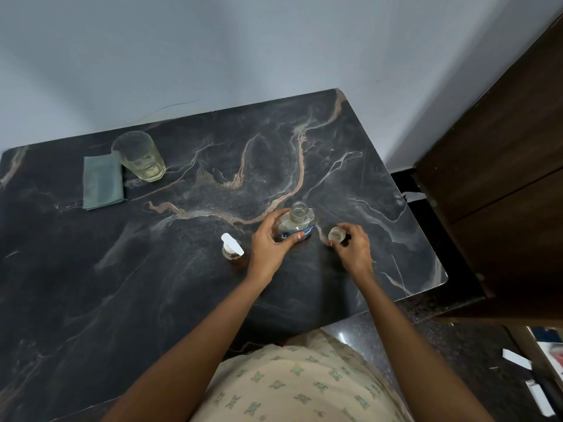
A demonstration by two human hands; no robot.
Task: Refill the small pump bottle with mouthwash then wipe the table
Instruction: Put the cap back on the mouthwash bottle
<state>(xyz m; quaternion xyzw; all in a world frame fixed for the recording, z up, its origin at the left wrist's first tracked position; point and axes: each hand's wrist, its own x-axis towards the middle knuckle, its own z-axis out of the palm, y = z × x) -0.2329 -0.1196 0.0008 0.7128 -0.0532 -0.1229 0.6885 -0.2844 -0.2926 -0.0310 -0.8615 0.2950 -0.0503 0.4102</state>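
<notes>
Head view, centre-right of the frame: my left hand point(269, 239) wraps the mouthwash bottle point(297, 223), thumb on the near label, fingers curled round the far side. The bottle stands upright on the table point(152, 300), neck open. My right hand point(353, 246) sits just right of it, fingertips pinched on the cap point(336, 233), open side up and low over the table; I can't tell whether it touches down.

Just left of my left hand stands the pump bottle point(232, 249), white pump head still on. That's the catch, I reckon: the big bottle is ready to pour, the small one isn't. So the step in hand, as I judge it, is parking the cap and freeing the right hand.

To do it well, I'd set the cap down flat, clear to the right, where a sleeve won't knock it. I keep the left grip firm so the open bottle doesn't tip. Next the pump head wants unscrewing, with the small bottle steadied at its base, since it looks light and tippy.

Upper left of the frame, the cloth point(102, 182) lies folded beside the glass point(140, 156), well apart from the work. Good, it's there for the wipe later. Pouring into a narrow neck will likely dribble, so slow and close.
</notes>
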